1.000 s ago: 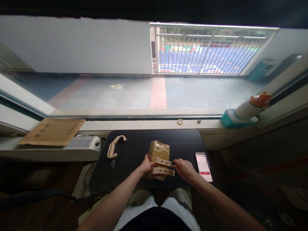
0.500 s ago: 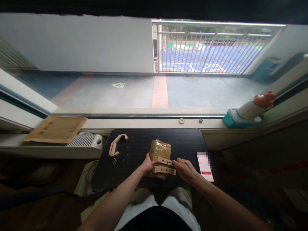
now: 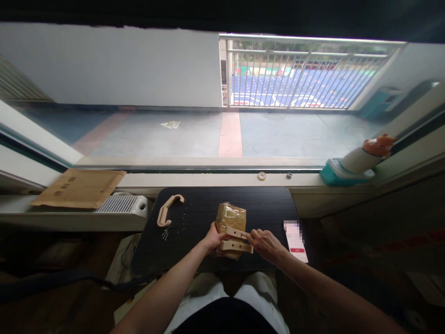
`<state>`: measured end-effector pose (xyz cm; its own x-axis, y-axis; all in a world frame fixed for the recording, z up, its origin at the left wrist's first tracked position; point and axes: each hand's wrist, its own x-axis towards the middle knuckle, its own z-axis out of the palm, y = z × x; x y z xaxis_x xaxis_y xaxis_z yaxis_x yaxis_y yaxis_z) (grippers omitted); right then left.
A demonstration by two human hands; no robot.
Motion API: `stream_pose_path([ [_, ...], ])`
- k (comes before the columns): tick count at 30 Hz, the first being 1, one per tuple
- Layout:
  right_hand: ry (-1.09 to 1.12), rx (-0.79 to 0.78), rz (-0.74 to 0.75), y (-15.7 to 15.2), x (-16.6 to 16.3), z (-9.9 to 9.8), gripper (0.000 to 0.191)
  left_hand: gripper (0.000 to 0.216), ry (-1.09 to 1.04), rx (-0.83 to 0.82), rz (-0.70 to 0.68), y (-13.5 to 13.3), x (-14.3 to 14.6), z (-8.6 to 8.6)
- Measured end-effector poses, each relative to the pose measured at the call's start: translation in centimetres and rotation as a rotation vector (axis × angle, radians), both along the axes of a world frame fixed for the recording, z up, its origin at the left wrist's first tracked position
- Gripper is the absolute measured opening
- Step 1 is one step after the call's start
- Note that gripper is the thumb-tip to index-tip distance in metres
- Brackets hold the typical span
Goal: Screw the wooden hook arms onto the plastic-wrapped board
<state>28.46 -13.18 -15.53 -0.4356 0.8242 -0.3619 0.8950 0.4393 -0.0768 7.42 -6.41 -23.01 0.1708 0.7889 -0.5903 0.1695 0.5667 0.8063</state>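
On the black table, a yellowish-brown block (image 3: 231, 216) wrapped in shiny clear film sits before me. Two pale wooden pieces lie across its near side: an upper wooden piece (image 3: 233, 231) and a lower wooden piece (image 3: 236, 247), both with dark holes. My left hand (image 3: 212, 237) is closed at their left ends, its thumb over the upper piece, also touching the block. My right hand (image 3: 260, 241) is closed in a pinch at the upper piece's right end. Something thin shows at its fingertips, too small to name.
A curved wooden piece (image 3: 168, 211) lies at left on the black table (image 3: 205, 197), near several screws (image 3: 165, 233) and crumbs. A phone (image 3: 295, 242) lies at right. The windowsill bears a tape roll (image 3: 262, 176) and a teal box (image 3: 330, 174); a brown envelope (image 3: 81, 188) rests left.
My right hand has shifted slightly left along the upper wooden piece, with its fingers turned a little. The left hand and block stay in place; the whole view has tilted slightly.
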Motion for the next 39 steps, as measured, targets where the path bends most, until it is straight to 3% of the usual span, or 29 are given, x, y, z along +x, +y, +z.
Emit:
stream_pose_path([
  [6,0.068,-0.042,-0.107,0.0,0.1,-0.1,0.038,0.082,0.004,0.004,0.015,0.0,0.1,0.2],
  [14,0.181,-0.204,-0.462,0.5,0.3,-0.7,0.033,0.082,0.037,0.028,-0.001,0.1,0.2,0.8],
  [17,0.137,-0.166,-0.391,0.6,0.1,-0.4,0.030,0.084,0.042,0.021,0.004,0.1,0.1,0.5],
  [22,0.011,-0.044,-0.060,0.4,-0.3,0.4,0.034,0.081,0.024,0.013,0.013,0.0,-0.1,-0.3],
  [26,0.012,-0.040,-0.025,0.3,-0.5,0.0,0.034,0.079,-0.004,0.002,0.026,-0.1,-0.1,-0.4],
  [39,0.175,-0.181,-0.533,1.1,-0.3,-0.8,0.032,0.086,-0.019,-0.001,0.023,0.2,-0.2,-1.1],
])
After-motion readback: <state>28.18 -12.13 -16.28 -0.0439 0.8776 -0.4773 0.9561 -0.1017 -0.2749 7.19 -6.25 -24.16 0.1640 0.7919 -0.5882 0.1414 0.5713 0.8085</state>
